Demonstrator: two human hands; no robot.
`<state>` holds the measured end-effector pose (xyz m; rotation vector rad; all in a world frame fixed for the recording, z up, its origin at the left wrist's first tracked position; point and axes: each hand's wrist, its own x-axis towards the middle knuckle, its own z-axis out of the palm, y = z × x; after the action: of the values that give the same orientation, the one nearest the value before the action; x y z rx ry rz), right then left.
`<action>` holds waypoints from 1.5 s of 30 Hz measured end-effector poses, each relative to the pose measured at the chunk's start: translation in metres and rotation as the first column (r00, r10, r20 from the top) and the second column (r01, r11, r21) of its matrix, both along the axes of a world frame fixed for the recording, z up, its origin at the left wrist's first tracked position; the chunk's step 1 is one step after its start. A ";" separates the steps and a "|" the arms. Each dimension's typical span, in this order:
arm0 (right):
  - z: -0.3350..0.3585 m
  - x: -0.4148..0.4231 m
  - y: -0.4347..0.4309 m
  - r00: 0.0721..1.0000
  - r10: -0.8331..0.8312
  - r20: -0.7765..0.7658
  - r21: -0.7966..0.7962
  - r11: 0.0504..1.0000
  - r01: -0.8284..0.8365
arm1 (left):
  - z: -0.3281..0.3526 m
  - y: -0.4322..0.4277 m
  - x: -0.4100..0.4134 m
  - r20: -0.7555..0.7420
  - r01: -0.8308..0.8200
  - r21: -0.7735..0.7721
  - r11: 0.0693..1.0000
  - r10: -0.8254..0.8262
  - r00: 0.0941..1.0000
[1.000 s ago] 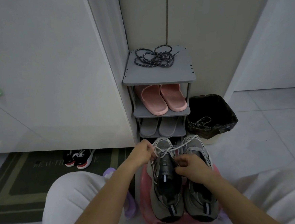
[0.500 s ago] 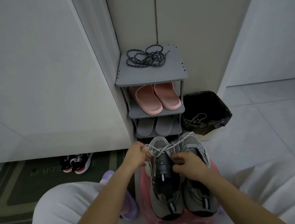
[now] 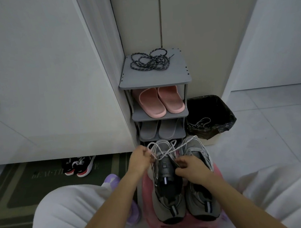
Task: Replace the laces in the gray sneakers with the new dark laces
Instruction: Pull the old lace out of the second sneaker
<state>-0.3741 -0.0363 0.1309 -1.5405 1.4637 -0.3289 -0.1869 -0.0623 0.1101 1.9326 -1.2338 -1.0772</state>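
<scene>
Gray sneakers (image 3: 200,187): side by side on a pink stool (image 3: 151,221), at the foot of the shoe rack (image 3: 154,77).
Left hand (image 3: 140,159): fingers curled, pinching the pale lace (image 3: 164,151) out to the shoe's side.
Right hand (image 3: 190,170): fingers curled on the nearer shoe's upper beside the tongue, steadying it, I'd say.
Dark laces (image 3: 150,61): a loose tangle on the rack's top shelf, well apart from both hands.
Handling: the laces look limp, light and apt to snag in the eyelets, so best gripped close to the eyelet. The dark ones are best taken by a tip.
</scene>
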 end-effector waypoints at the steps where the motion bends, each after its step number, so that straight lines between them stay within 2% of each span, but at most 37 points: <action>1: 0.000 0.000 0.000 1.000 0.000 -0.004 0.000 1.000 0.000 | 0.004 -0.003 0.002 -0.020 -0.023 -0.007 1.000 0.023 1.000; 5: 0.001 0.001 0.000 1.000 -0.002 -0.003 -0.012 1.000 0.002 | 0.009 -0.007 0.003 0.004 -0.029 -0.054 0.998 0.029 1.000; 8: 0.001 0.001 0.000 1.000 0.000 -0.005 -0.021 1.000 0.000 | -0.002 0.005 -0.002 -0.017 0.045 0.058 0.997 -0.044 0.999; 11: 0.001 0.001 0.000 1.000 0.003 -0.017 -0.030 1.000 -0.003 | -0.008 0.014 -0.005 -0.061 -0.021 0.041 0.999 0.024 0.998; 17: -0.001 0.000 0.000 1.000 -0.005 -0.004 -0.005 1.000 0.005 | 0.011 0.003 0.000 0.050 -0.052 -0.037 0.998 0.054 0.997; 20: -0.001 0.001 0.000 1.000 -0.011 0.008 0.011 1.000 0.010 | 0.021 -0.009 0.009 -0.005 -0.174 -0.086 0.981 0.175 0.985; 22: -0.001 0.001 0.000 1.000 -0.012 0.010 0.014 1.000 0.012 | 0.022 -0.011 0.013 -0.035 -0.200 -0.086 0.976 0.198 0.980; 26: -0.001 0.001 0.000 1.000 -0.009 0.005 0.001 1.000 0.009 | 0.010 0.003 0.005 0.003 0.037 0.050 0.998 -0.037 0.999; 28: -0.001 0.001 0.000 1.000 -0.003 -0.004 -0.011 1.000 0.002 | 0.002 0.012 -0.003 0.038 0.087 0.044 0.995 -0.089 0.995; 33: 0.000 0.001 0.001 1.000 -0.003 0.000 -0.016 1.000 0.003 | 0.003 0.014 -0.006 0.108 0.018 -0.045 0.999 -0.013 0.994; 38: 0.001 0.000 0.001 1.000 -0.005 0.010 -0.002 1.000 0.005 | 0.021 0.000 0.013 0.078 -0.168 -0.109 0.980 0.177 0.981; 40: 0.001 0.001 0.001 1.000 -0.005 0.008 -0.006 1.000 0.005 | 0.024 -0.003 0.019 0.116 -0.123 -0.059 0.991 0.130 0.985; 43: 0.001 0.001 0.001 1.000 -0.005 0.000 -0.013 1.000 0.005 | 0.023 0.000 0.021 0.255 0.023 0.093 0.995 -0.046 0.966; 45: 0.001 0.001 0.001 1.000 -0.007 -0.001 -0.007 1.000 0.007 | 0.021 0.006 0.018 0.357 0.058 0.040 0.998 -0.068 0.932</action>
<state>-0.3733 -0.0350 0.1321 -1.5419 1.4701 -0.3382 -0.1688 -0.0562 0.1306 2.1923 -1.4885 -0.7954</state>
